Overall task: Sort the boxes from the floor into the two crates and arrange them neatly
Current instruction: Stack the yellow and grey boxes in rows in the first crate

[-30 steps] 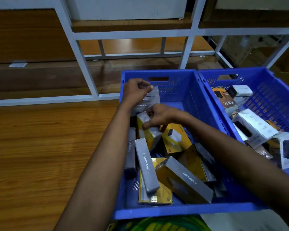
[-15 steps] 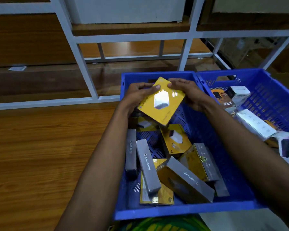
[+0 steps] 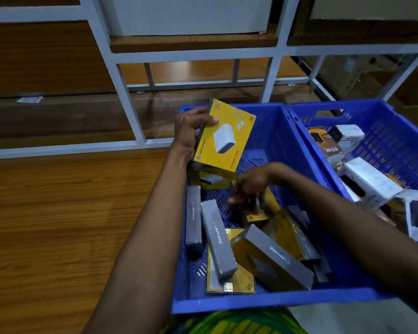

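Boxes (image 3: pixel 270 256) with grey sides and yellow faces lie jumbled in the left crate (image 3: pixel 275 301), the blue one in the lower middle of the frame, just past the green and yellow patterned cloth (image 3: pixel 227 321) at the bottom edge. Two long grey-sided ones stand on edge along its left wall, and others lean on each other across the middle. Your right grip (image 3: pixel 251 186) reaches down from the right into the centre of this crate, fingers pointing down at a yellow box (image 3: pixel 272 204) among the pile; it is blurred, so you cannot tell whether it holds anything. Farther in, your left grip (image 3: pixel 191 131) is wrapped round the left edge of a yellow charger box (image 3: pixel 227 138), thumb on its face, holding it tilted above the crate's far left corner with another yellow box lying directly below it. At the right of the frame the right crate (image 3: pixel 396 141), also blue, touches the first one and holds a white box (image 3: pixel 369 182), a dark box marked 65W (image 3: pixel 323 141) and several more lying at odd angles. Both crates sit on the wooden floor (image 3: pixel 58 225). Beyond them, across the upper frame, stands a white metal rack (image 3: pixel 128 100), and a scrap of paper (image 3: pixel 30 99) lies at the upper left.
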Available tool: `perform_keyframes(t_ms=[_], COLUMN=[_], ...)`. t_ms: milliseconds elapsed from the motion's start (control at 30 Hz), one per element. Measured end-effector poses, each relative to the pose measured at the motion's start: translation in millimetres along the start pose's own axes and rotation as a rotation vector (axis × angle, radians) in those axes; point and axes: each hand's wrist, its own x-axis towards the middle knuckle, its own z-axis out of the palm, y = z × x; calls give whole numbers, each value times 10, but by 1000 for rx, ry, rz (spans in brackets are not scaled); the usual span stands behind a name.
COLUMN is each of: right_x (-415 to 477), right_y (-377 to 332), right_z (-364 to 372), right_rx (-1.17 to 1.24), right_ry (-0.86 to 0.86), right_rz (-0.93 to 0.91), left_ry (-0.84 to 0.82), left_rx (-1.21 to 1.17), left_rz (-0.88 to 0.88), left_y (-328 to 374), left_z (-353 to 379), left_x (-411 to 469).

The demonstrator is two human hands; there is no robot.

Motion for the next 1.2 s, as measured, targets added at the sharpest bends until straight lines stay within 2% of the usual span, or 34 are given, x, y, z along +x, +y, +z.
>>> perform_keyframes(t_ms=[100,200,267,400,500,600,700,733,867,900,967,1067,1200], right_x=[128,384,532,375,313,319,230,174,-39,-95,-154,-330,-568], right_y=[-391,-591,-573,-588,-614,-637,-690,-723,-768,-761,-666,-473,19], right_z=[216,515,653,551,576,658,594,574,589,582,486,198,-200], right_rx=[19,-14,21,30,22,-87,42,80,-45,-60,-76,105,368], right_ry=[330,605,710,643,605,533,445,408,76,37,44,23,92], right_rz=[-259,-280,-253,-275,-229,-142,-65,-55,-12,-21,-127,-334,-575], left_ry=[-44,-13,17,20,18,30,38,38,41,47,58,89,136], left_rx=[53,45,32,45,49,55,61,66,73,69,62,43,-63], left_rz=[41,77,81,78,69,62,67,71,74,71,69,76,96], left_y=[20,45,61,66,70,72,66,64,62,62,62,65,75], left_z=[72,123,127,123,136,141,143,142,128,128,128,127,122], left_x=[-60,-118,-137,-147,-155,-168,-162,-161,-152,-150,-144,-121,-100])
